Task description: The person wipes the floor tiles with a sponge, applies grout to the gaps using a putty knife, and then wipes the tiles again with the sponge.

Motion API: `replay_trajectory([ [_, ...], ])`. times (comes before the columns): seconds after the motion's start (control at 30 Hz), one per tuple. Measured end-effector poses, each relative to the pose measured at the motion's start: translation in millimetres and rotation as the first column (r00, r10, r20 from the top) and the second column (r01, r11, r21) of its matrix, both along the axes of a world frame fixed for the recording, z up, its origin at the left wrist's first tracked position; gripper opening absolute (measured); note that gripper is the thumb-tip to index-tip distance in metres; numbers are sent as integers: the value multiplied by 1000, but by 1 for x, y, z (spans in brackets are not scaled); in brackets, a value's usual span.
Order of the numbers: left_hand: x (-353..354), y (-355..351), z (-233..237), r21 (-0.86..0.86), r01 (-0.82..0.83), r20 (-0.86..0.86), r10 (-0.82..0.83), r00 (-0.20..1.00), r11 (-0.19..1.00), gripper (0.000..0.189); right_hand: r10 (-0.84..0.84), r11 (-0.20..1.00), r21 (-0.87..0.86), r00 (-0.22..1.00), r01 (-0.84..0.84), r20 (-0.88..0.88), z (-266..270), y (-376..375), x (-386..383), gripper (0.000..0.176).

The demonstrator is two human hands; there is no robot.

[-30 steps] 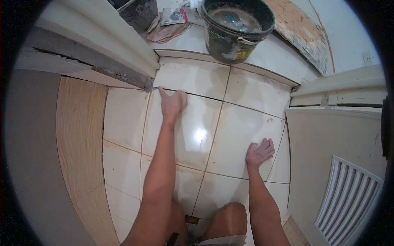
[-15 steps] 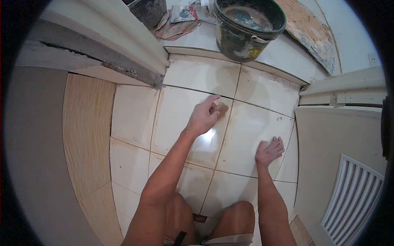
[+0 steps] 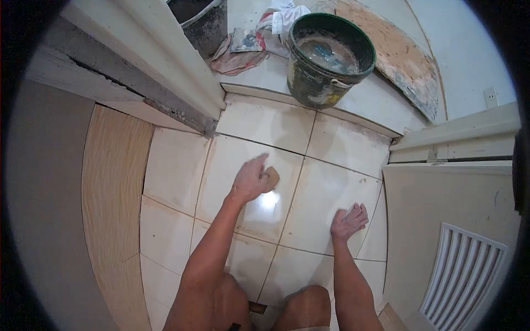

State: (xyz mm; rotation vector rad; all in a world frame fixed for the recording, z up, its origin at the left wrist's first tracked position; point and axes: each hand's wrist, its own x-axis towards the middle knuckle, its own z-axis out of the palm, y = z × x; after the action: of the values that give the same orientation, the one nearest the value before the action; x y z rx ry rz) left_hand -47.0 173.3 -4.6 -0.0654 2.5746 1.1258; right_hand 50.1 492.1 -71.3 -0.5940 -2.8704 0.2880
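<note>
My left hand [image 3: 252, 177] is over the pale floor tiles, left of centre, with its fingers closed round a small tan lump [image 3: 271, 179], perhaps a sponge. Part of the lump shows at the right side of the palm, beside a bright reflection on the tile. My right hand [image 3: 350, 222] rests farther right on the tiled floor [image 3: 326, 190]. Its fingers are spread and slightly bent, with nothing seen in them. Both hands look dusty.
A green bucket [image 3: 320, 83] of murky water stands on the raised step, beside a cloth [image 3: 237, 62], a dark bucket [image 3: 204, 27] and a mortar-smeared board [image 3: 397, 49]. A door with a vent [image 3: 464, 276] is at right, a door frame [image 3: 149, 49] at left.
My left hand has moved left along the tile with the tan lump. The view has tilted up and shifted right, so more of both buckets shows. My right hand stays in about the same place on the floor.
</note>
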Motion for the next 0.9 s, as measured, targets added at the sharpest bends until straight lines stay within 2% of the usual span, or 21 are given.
replay_trajectory([
  [0.07,-16,-1,-8,29,-154,-228,156,961,988,52,-13,1000,-14,1000,12,-15,1,2,-7,48],
  [0.1,-33,-3,-7,26,-141,-238,143,961,990,52,-22,1000,-10,1000,22,1,0,2,-6,49],
  [0.17,-80,-14,-5,-58,-243,-507,181,843,968,41,-39,999,-15,999,39,28,-2,2,-2,49],
  [0.23,-139,-25,11,-133,-300,-662,140,736,945,30,-20,1000,-14,1000,20,9,-3,3,-2,49],
  [0.3,-202,-36,24,-146,-347,-697,153,700,926,25,-31,999,-10,999,31,14,-6,3,-3,49],
  [0.37,-260,-57,32,-354,-248,-583,-5,813,902,35,-51,999,2,998,51,33,-5,4,-3,49],
  [0.43,-294,-63,34,-544,-246,-534,-105,839,802,40,-19,1000,-18,1000,19,20,-5,4,-1,50],
  [0.47,-302,-62,39,-545,-230,-528,-117,841,806,40,-34,999,-16,999,35,27,-5,5,-1,50],
  [0.53,-319,-58,47,-744,-278,-556,-332,762,608,37,-16,1000,7,998,15,60,-7,6,-1,53],
  [0.57,-331,-64,41,-743,-262,-553,-344,759,617,37,-35,999,12,997,35,66,-7,6,-2,53],
  [0.63,-358,-83,19,-831,-93,-309,-316,897,549,48,3,1000,10,997,-4,76,-7,8,0,56],
  [0.67,-364,-85,9,-614,-189,-385,-82,919,766,54,-12,1000,10,996,11,92,-6,8,1,56],
  [0.7,-370,-91,-2,-348,-309,-378,169,910,885,60,-5,1000,-14,996,6,85,-5,8,1,56],
  [0.73,-388,-112,-20,-512,-254,-384,46,922,821,59,4,999,-39,997,-1,72,-6,8,-2,56],
  [0.77,-385,-107,-16,-517,-242,-374,37,927,821,59,-4,999,-42,997,8,83,-9,8,-2,56],
  [0.83,-374,-94,23,-644,-149,-313,-82,946,750,57,26,998,-49,999,-25,22,-12,10,1,53],
  [0.87,-370,-82,44,-602,-151,-224,16,974,784,59,27,998,-60,999,-24,41,-11,10,-1,53],
  [0.9,-370,-85,50,-614,-243,-281,79,956,751,61,25,999,-42,999,-23,42,-7,10,-5,54],
])
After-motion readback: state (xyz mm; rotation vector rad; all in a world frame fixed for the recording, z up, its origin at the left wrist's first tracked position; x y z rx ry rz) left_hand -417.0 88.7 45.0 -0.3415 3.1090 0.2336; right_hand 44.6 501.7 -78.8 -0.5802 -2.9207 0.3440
